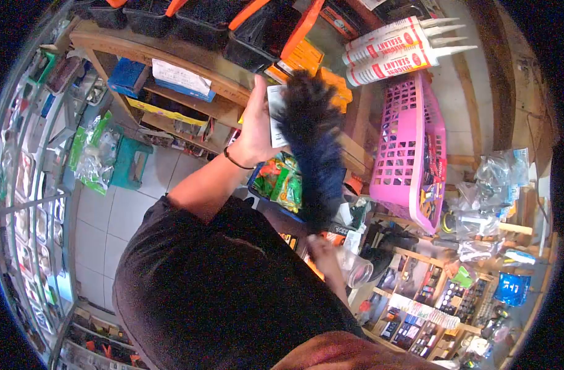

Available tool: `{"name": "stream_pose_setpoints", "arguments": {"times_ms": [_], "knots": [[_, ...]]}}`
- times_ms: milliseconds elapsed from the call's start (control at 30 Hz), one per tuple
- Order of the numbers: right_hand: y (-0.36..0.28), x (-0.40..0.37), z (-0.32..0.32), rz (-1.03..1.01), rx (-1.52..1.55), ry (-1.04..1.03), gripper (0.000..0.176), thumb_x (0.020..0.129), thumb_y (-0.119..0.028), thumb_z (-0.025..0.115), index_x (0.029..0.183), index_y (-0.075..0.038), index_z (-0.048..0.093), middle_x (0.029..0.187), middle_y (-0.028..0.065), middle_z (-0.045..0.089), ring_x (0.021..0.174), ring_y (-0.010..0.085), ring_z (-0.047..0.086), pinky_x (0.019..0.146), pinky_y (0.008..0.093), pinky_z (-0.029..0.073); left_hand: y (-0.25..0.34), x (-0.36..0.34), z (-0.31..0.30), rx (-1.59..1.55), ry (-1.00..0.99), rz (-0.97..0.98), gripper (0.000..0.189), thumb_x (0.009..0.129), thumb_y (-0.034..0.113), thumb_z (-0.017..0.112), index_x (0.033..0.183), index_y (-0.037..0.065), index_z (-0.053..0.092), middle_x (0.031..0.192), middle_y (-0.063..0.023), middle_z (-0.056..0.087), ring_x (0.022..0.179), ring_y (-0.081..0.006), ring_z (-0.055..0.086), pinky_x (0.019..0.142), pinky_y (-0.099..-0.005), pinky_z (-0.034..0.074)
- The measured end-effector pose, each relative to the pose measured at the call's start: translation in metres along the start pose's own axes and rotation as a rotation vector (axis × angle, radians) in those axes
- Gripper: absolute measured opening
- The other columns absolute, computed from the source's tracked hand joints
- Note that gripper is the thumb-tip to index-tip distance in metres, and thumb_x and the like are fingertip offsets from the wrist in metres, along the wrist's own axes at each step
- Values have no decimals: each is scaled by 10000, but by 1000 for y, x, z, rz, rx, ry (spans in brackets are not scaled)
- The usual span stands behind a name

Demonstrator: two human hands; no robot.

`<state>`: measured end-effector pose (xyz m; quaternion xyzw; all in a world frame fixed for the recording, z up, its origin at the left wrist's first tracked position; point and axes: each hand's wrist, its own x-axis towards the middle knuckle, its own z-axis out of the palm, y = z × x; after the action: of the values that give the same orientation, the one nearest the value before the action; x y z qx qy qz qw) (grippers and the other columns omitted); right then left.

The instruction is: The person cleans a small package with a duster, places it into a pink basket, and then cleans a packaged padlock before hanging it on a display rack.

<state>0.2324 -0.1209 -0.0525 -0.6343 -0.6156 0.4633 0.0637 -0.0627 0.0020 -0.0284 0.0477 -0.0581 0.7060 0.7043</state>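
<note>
I think the step in hand is dusting. My right hand (323,249) seems to have its fingers wrapped round the low end of the dark fluffy duster (317,163), though that part is blurry. The duster's top covers some of the white box (275,117), near the right end of the wooden shelf (118,45)'s front edge. My left hand (255,126) reaches out beside the box, thumb up; I can't tell how its hidden fingers hold. Next, I'd guess, calls for a steady box and soft strokes.
</note>
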Motion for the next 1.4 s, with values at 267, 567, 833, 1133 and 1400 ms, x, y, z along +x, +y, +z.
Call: {"name": "stream_pose_setpoints", "arguments": {"times_ms": [267, 567, 833, 1133, 1400], "knots": [[10, 4, -6, -27, 119, -122, 294, 883, -276, 469, 715, -46, 544, 610, -6, 536, 515, 93, 450, 487, 251, 368, -5, 3, -11, 59, -16, -110, 896, 695, 759, 280, 1269, 74, 340, 1211, -212, 430, 1091, -335, 451, 902, -487, 364], [29, -7, 4, 40, 165, -16, 236, 852, -224, 522, 887, -10, 616, 789, 51, 610, 722, 145, 543, 634, 273, 424, -2, 15, -19, -37, -532, -218, 836, 776, 671, 263, 1285, 8, 284, 1261, -194, 392, 1148, -330, 405, 963, -490, 298], [33, -10, 29, -227, 193, 20, 271, 860, -252, 507, 848, 4, 596, 634, 51, 562, 566, 126, 490, 512, 267, 392, -13, 11, -14, -69, -387, -206, 940, 709, 739, 300, 1289, 0, 257, 1211, -270, 401, 1105, -414, 413, 914, -557, 316], [-2, -10, -9, 438, 489, 56, 311, 880, -255, 459, 752, -16, 610, 680, 31, 571, 648, 126, 521, 609, 259, 420, -17, 7, -20, -58, -279, -291, 891, 707, 746, 286, 1251, 44, 342, 1106, -220, 494, 1007, -343, 499, 868, -493, 386], [40, -3, -16, 248, 399, -35, 193, 850, -213, 523, 884, -52, 624, 845, 30, 566, 828, 107, 517, 695, 268, 440, -24, 9, -15, -55, -278, -267, 934, 709, 753, 240, 1272, 10, 301, 1155, -239, 463, 1047, -378, 473, 891, -510, 367]]}}
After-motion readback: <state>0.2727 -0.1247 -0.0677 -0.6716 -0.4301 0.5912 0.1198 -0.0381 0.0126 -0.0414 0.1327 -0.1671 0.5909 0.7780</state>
